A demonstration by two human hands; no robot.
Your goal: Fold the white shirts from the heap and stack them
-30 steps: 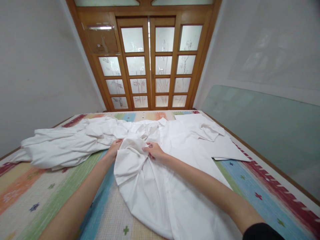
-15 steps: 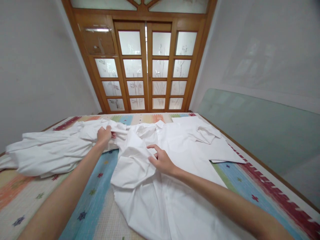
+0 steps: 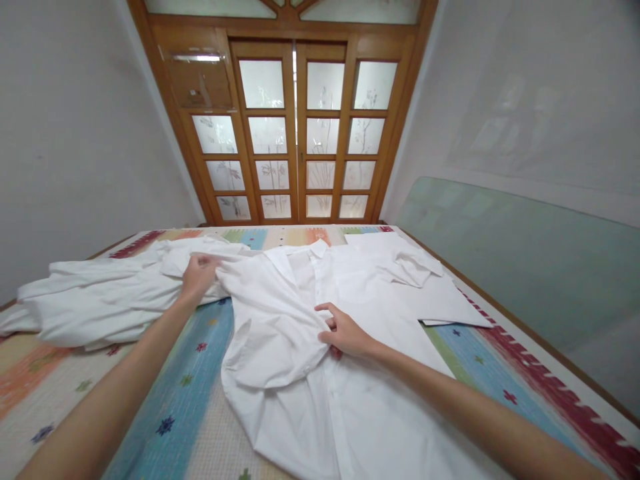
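A white collared shirt (image 3: 375, 393) lies spread with its button front up and its collar at the far end. My left hand (image 3: 199, 273) pinches the shirt's cloth by the left shoulder and draws it out to the left. Over the middle of the shirt, my right hand (image 3: 345, 331) has its index finger reaching forward and the thumb curled below, near the button placket. Whether it grips any cloth there is hard to make out. A loose, creased fold of the shirt lies left of that hand.
Another heap of white cloth (image 3: 110, 293) lies at the left, partly behind my left hand. Beneath everything is a striped, patterned mat (image 3: 200, 373). A green panel (image 3: 500, 233) borders the right side, and wooden glazed doors (image 3: 295, 133) stand beyond the far edge.
My left hand has moved left, pulling the shirt's shoulder cloth tauter. My right hand has shifted right and slightly nearer. The collar area looks flatter and the fold has spread.
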